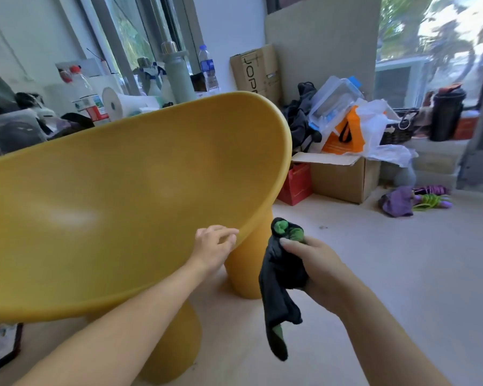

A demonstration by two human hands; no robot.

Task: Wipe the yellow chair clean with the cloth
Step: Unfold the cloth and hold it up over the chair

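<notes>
**Obs.** The yellow chair (pixel 140 190) filled the left and centre of the view. Its wide dished seat was tilted toward the camera and stood on thick round legs.
- The left hand (pixel 212 246) sat at the chair's near right rim, fingers curled over the edge and gripping it. The thumb was hidden.
- The right hand (pixel 315 268) hovered just right of the chair, beside its front leg (pixel 243 274), clenched round a bunched black-and-green cloth (pixel 279 291).
- One end of the cloth poked up above the fist. A longer tail hung free below, clear of the floor (pixel 388 274).
- The cloth touched no part of the chair.
- An open cardboard box (pixel 343 179) stood well to the right of the chair.

**Judgement.** The step in hand looked like bracing the chair and bringing the cloth to the seat. Wiping seemed not yet begun. A pale patch showed on the seat left of the gripping hand; whether it was glare or residue could not be told.

**Notes for doing it well.**
- Regather the cloth into a flat pad under the palm. A wad with a dangling tail would likely drag and streak.
- Hold the rim firmly, since the tilted seat would probably rock or slide under pressure.
- Work from the chair's far rim toward the near rim in overlapping strokes that follow the dish's curve.
- Shift the bracing hand afterwards so the patch beneath it gets wiped.
- Leave the rim edge and legs till last.
</notes>
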